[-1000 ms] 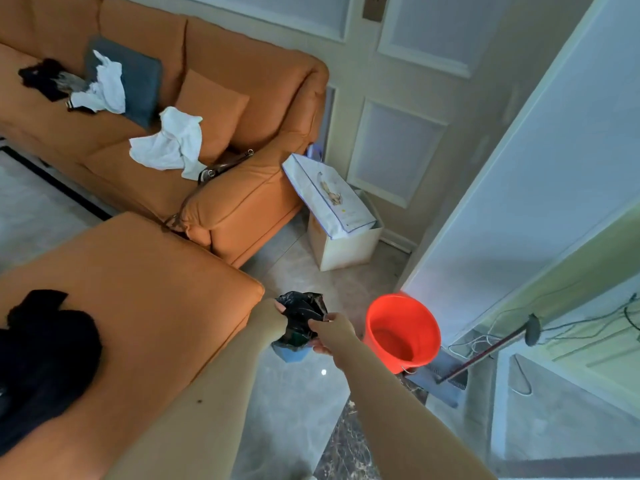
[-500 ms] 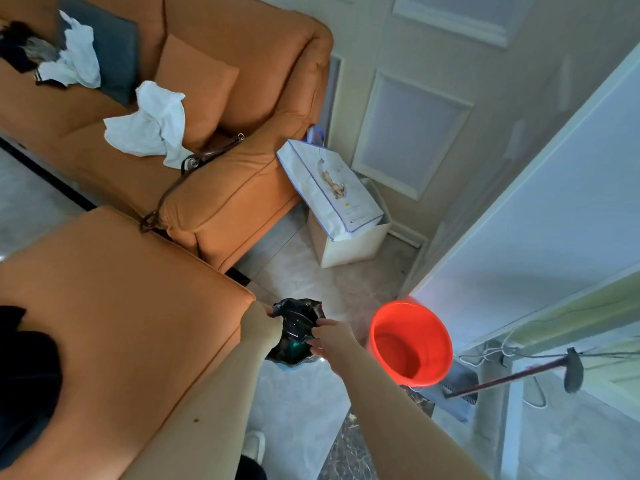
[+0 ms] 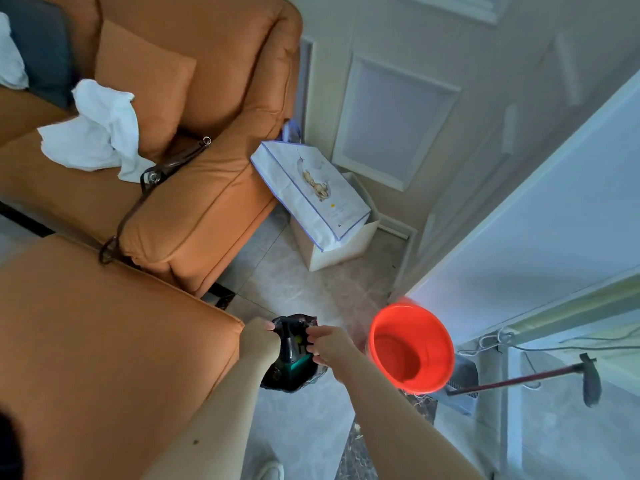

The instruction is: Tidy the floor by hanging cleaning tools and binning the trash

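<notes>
A black plastic trash bag (image 3: 292, 362) hangs above the floor between my two hands, its mouth pulled apart so a teal item shows inside. My left hand (image 3: 260, 341) grips the bag's left edge. My right hand (image 3: 327, 344) pinches the right edge. Just right of the bag stands an orange-red bucket (image 3: 412, 348), with nothing visible inside it. A long-handled cleaning tool (image 3: 519, 379) with a dark red pole and a grey head lies low at the right, behind the bucket.
An orange ottoman (image 3: 104, 341) sits at my left and an orange sofa (image 3: 180, 161) behind it, with white cloths and a brown strap. A white paper bag (image 3: 311, 188) leans on a box by the wall. White cords trail near the door frame at right.
The view has tilted down and moved closer to the bucket. My hands have pulled the bag's mouth wider, so its contents now show.
</notes>
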`<state>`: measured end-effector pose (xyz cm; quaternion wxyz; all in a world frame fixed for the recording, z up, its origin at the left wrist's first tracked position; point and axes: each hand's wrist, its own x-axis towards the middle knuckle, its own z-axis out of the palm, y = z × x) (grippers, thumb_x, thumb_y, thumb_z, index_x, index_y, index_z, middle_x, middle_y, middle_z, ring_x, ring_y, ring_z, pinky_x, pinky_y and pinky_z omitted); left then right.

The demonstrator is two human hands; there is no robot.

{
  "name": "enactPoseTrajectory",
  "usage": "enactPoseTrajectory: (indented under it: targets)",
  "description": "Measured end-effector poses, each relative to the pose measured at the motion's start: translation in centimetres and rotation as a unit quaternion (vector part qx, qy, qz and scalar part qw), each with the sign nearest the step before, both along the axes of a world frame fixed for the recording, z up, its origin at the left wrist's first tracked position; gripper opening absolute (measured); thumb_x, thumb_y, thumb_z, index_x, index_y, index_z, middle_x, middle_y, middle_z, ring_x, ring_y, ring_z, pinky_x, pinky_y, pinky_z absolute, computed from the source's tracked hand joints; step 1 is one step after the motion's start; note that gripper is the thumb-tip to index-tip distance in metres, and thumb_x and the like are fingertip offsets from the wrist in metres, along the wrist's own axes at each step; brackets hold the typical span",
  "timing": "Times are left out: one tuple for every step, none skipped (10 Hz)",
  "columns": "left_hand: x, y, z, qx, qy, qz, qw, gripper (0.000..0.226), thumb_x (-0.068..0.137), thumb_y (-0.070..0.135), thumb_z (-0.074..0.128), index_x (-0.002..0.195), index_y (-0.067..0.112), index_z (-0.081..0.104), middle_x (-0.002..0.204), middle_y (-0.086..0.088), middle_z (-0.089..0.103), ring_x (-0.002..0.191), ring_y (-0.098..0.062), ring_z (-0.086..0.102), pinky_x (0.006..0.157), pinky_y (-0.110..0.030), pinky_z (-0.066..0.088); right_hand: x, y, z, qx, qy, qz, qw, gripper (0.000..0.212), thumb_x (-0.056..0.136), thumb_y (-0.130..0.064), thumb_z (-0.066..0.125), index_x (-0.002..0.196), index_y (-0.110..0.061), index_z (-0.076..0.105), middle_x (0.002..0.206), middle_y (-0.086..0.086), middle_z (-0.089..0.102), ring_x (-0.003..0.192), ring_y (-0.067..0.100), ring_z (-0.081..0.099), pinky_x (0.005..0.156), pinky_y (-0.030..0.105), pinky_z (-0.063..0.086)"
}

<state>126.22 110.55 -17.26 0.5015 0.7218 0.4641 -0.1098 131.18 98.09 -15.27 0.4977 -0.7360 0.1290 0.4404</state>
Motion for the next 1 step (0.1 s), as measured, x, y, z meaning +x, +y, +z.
enactPoseTrajectory:
  targets:
    - [1.05, 1.07, -0.61, 0.008, 0.008, -0.011, 1.000, 0.036, 0.086, -0.008, 0.042, 0.113, 0.001, 0.063, 0.115, -0.020, 0.066, 0.114, -0.035, 0.061, 0.097, -0.040, 0.051, 0.99, -0.04, -0.43, -0.023, 0.008, -0.012, 1.000, 0.038, 0.091, 0.009, 0.045, 0.127, 0.004, 0.055, 0.084, 0.002, 0.056, 0.072, 0.014, 0.053, 0.063, 0.018, 0.044]
